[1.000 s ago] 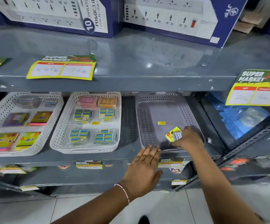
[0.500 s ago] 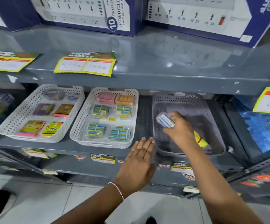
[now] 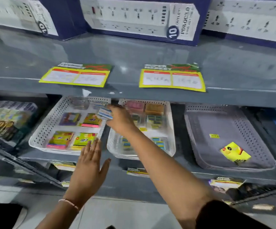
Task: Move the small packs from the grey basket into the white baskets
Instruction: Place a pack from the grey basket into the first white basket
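Now my right hand (image 3: 120,120) has moved left, out of the grey basket (image 3: 256,142) and over to the two white baskets. It grips a small blue and white pack (image 3: 105,113) and holds it up over the right edge of the left white basket (image 3: 51,123). My arm crosses over the middle white basket (image 3: 170,129). My left hand (image 3: 88,169) is flat with fingers spread, holding nothing, in front of the shelf (image 3: 134,184). One yellow pack (image 3: 234,154) lies in the grey basket.
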{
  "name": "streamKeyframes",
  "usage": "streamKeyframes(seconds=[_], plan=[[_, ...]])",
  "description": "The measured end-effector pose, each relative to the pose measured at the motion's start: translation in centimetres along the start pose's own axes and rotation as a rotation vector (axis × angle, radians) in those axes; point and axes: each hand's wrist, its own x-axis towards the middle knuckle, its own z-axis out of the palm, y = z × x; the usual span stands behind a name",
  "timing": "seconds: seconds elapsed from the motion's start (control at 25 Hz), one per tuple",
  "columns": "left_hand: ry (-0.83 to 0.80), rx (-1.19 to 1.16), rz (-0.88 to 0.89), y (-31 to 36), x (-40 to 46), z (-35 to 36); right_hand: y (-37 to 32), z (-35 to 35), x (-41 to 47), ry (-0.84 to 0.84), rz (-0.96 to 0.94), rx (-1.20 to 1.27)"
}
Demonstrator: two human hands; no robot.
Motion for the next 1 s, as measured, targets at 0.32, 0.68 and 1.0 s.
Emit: streamKeyframes(seconds=[0.32, 0.68, 1.0], plan=[[-0.061, 0.05, 0.161, -8.3, 0.9, 1.5, -2.4, 7.6, 11.3, 0.031, 0.041, -0.367], [0.082, 0.011, 0.267, -9.3, 0.5, 3.1, 0.0, 10.8, 16.1, -0.069, 0.154, -0.556], [0.057, 0.007, 0.271, -9.4, 0.5, 2.9, 0.5, 11.0, 16.5, -0.094, 0.156, -0.555]])
